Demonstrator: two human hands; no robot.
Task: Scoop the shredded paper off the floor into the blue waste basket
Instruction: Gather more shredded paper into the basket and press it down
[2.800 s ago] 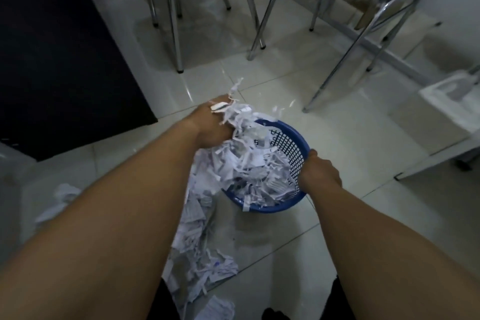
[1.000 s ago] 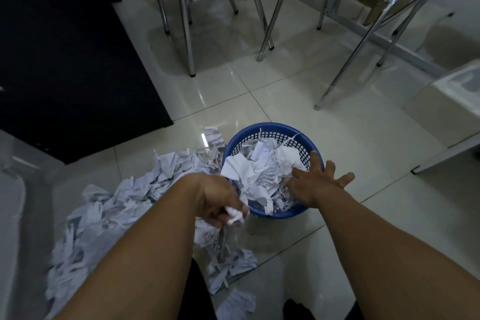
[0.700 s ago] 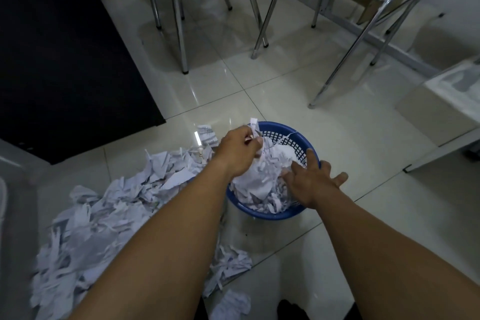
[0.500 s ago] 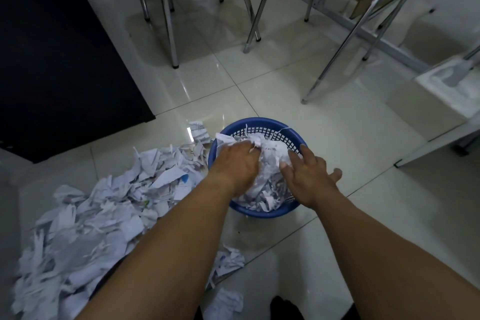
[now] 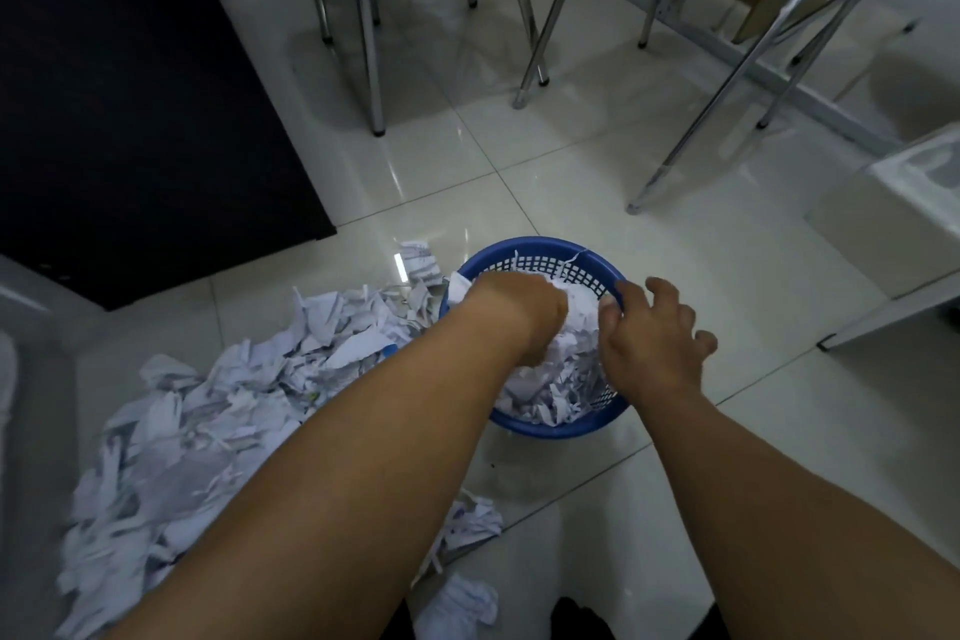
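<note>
White scraps (image 5: 464, 600) of paper lie nearest on the glossy tiled floor (image 5: 727, 301), between the person's two bare forearms, with another small clump (image 5: 472, 522) just beyond them. To the left a broad heap of shredded paper (image 5: 208, 411) spreads over the tiles and reaches up to the left side of the blue waste basket (image 5: 550, 429). The basket stands upright on the floor and is packed with shreds, some poking over its near edge.

The left hand (image 5: 511, 312) is pushed down into the paper inside the basket. Its fingers are buried among the shreds, so I cannot tell whether they are clenched or loose. The right hand (image 5: 649, 340) lies over the basket's right rim with its fingers (image 5: 658, 287) spread and gently bent, released, grasping nothing; the inner ones touch the paper.

Farther off, a black mat (image 5: 130, 94) covers the floor on the left. Chrome chair legs (image 5: 369, 47) stand on the tiles beyond the basket.
</note>
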